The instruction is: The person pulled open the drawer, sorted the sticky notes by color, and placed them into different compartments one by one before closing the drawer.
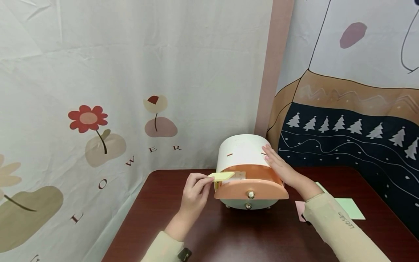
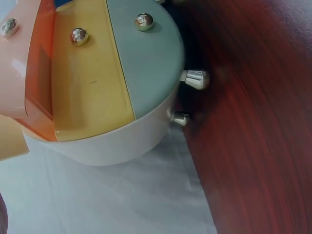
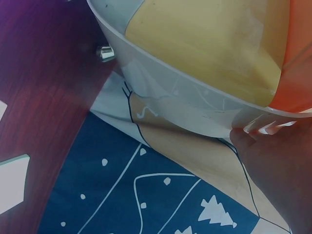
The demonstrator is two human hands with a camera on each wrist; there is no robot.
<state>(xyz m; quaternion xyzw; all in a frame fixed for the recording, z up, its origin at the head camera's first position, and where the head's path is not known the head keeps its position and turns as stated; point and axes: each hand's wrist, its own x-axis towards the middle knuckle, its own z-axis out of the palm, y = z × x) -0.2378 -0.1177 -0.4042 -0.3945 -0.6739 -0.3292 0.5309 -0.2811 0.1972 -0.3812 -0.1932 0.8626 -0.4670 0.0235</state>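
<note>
A round white desktop drawer box (image 1: 242, 149) stands on the table, its orange top drawer (image 1: 229, 191) pulled out. My left hand (image 1: 193, 194) pinches a yellow sticky-note pad (image 1: 222, 177) between thumb and fingers, over the left side of that drawer. A pale, partly hidden item (image 1: 240, 175) shows inside the drawer. My right hand (image 1: 282, 170) rests on the box's upper right side with its fingers extended. The left wrist view shows a yellow drawer (image 2: 90, 92) and a grey-green drawer (image 2: 148, 68), both closed, with round metal knobs.
Light green sheets (image 1: 351, 208) and a pink sheet (image 1: 299, 209) lie on the dark red-brown table (image 1: 157, 203), partly behind the right forearm. Printed cloth (image 1: 196, 72) hangs behind the table. Small metal feet (image 2: 195, 79) hold up the box.
</note>
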